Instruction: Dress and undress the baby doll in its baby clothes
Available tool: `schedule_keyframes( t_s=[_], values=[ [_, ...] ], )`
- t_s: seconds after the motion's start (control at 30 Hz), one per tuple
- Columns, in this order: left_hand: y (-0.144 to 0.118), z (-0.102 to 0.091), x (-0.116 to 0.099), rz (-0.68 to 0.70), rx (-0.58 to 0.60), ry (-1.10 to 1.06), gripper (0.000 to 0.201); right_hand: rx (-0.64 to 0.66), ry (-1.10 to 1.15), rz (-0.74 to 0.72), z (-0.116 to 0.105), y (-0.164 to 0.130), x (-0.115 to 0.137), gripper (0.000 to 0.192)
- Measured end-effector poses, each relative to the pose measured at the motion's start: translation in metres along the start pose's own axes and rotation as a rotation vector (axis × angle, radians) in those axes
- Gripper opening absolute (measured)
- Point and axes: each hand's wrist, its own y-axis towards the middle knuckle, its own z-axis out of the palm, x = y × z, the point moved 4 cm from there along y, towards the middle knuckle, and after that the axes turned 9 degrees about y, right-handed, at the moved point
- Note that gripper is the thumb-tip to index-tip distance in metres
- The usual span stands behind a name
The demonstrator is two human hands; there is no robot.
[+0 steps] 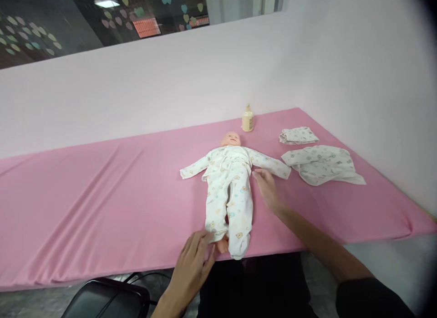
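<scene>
A baby doll (231, 138) lies face up on a pink-covered table, dressed in a white printed shirt (218, 155) with its sleeves spread wide. White printed trousers (217, 199) cover its legs. One small foot (222, 245) shows below the cuff on the left of the view; the other trouser leg hides its foot. My left hand (193, 259) has its fingers on that left cuff, with the thumb beside the bare foot. Beside the doll's waist, on the right of the view, my right hand (266, 187) is open with loosely bent fingers, its tips close to the shirt's edge.
A pump bottle (247, 119) stands behind the doll's head. On the right lie a folded printed cloth (298, 135) and a spread printed garment (324, 165). The pink table cover (102, 208) reaches a white wall. A black chair (109, 300) is below the front edge.
</scene>
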Motion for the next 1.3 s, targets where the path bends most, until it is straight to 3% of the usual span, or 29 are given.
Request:
schedule_keyframes(
  t_s=[0.03, 0.13, 0.23, 0.37, 0.43, 0.5, 0.6, 0.7, 0.77, 0.8, 0.9, 1.0, 1.07, 1.13, 1.23, 1.3],
  values=[
    [-0.006, 0.005, -0.001, 0.003, -0.025, 0.037, 0.035, 0.017, -0.064, -0.045, -0.004, -0.021, 0.007, 0.019],
    [-0.008, 0.016, -0.003, -0.037, -0.121, 0.13, 0.032, 0.369, -0.492, -0.398, 0.004, -0.084, 0.026, 0.015],
    [-0.002, 0.014, -0.007, -0.076, -0.221, 0.095, 0.026, 0.625, -0.704, -0.605, 0.015, -0.125, 0.024, 0.02],
    [-0.01, 0.003, -0.013, -0.114, -0.42, -0.138, 0.031, 0.589, -0.755, -0.636, 0.017, -0.129, 0.015, 0.021],
    [-0.021, 0.005, -0.012, -0.193, -0.46, -0.24, 0.032, 0.542, -0.75, -0.597, 0.014, -0.12, 0.011, 0.02],
    [-0.03, 0.012, -0.011, -0.242, -0.429, -0.304, 0.03, 0.514, -0.746, -0.56, 0.01, -0.107, 0.011, 0.019],
    [-0.037, 0.015, -0.008, -0.196, -0.297, -0.342, 0.023, 0.445, -0.744, -0.536, 0.005, -0.074, 0.018, 0.018],
    [-0.029, 0.005, 0.0, -0.096, 0.062, -0.417, 0.014, 0.305, -0.752, -0.522, 0.005, -0.021, 0.031, 0.023],
    [-0.015, -0.005, 0.012, -0.116, 0.325, -0.535, 0.014, 0.19, -0.723, -0.514, 0.008, 0.019, 0.038, 0.03],
    [-0.003, -0.012, 0.019, -0.174, 0.37, -0.575, 0.018, 0.176, -0.696, -0.502, 0.012, 0.038, 0.04, 0.035],
    [0.05, -0.019, 0.043, -0.348, 0.27, -0.524, 0.03, 0.229, -0.609, -0.417, 0.028, 0.086, 0.037, 0.036],
    [0.117, -0.002, 0.06, -0.437, 0.066, -0.419, 0.044, 0.268, -0.663, -0.445, 0.042, 0.108, 0.036, 0.013],
    [0.156, 0.016, 0.065, -0.408, -0.003, -0.304, 0.044, 0.266, -0.714, -0.521, 0.043, 0.109, 0.042, 0.016],
    [0.184, 0.032, 0.068, -0.355, 0.004, -0.112, 0.035, 0.232, -0.761, -0.623, 0.037, 0.099, 0.051, 0.02],
    [0.201, 0.041, 0.069, -0.237, -0.019, 0.147, 0.032, 0.175, -0.822, -0.747, 0.019, 0.072, 0.06, 0.02],
    [0.201, 0.038, 0.071, -0.176, -0.092, 0.189, 0.029, 0.169, -0.87, -0.821, 0.008, 0.048, 0.057, 0.02]
  ],
)
